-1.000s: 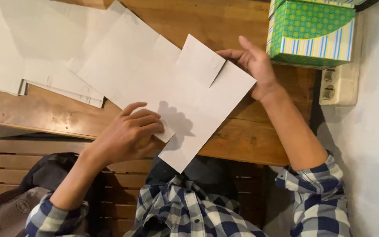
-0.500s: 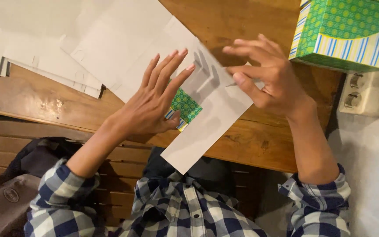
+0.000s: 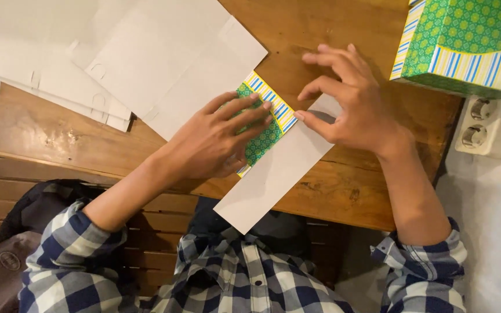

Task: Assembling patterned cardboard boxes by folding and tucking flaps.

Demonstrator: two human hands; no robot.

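Two hands work one flat carton blank [image 3: 273,174] that lies at the near edge of the wooden bench [image 3: 343,191], its lower end hanging over the edge toward our lap. Our left hand [image 3: 215,142] lies flat with the fingers spread and pressed down on the folded flap, whose printed face shows green with blue, yellow and white stripes; we judge that this pressure keeps the fold closed and stops the blank from sliding. Our right hand [image 3: 349,104] arches over the upper right part of the blank, thumb and forefinger tips set on the white cardboard just beside the left fingertips, the remaining fingers lifted and fanned; it grips nothing, and appears to steady the crease line.

More white blanks [image 3: 163,64] lie stacked on the bench to the upper left, touching the piece in hand. An assembled green box with the same stripes [image 3: 465,43] stands at the far right corner, apart from the hands. Below it a white wall socket [image 3: 482,130] is mounted.
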